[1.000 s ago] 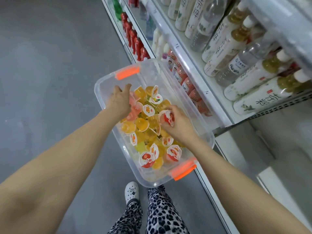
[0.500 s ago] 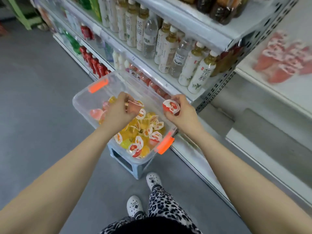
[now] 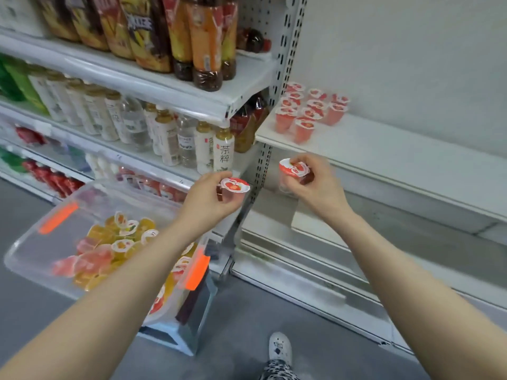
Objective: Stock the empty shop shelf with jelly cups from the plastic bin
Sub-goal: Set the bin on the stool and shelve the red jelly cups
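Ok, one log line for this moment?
left hand: holds red jelly cup | right hand: holds second red cup | shelf: stocked cups at left end | plastic bin: part full

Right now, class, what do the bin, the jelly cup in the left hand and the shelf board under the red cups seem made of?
Bin: clear, glossy plastic, likely; the cups inside show through its walls. Jelly cup in the left hand: thin translucent plastic with a printed film lid, probably. Shelf board: looks like white-painted metal, smooth and matte, though the picture leaves that open.
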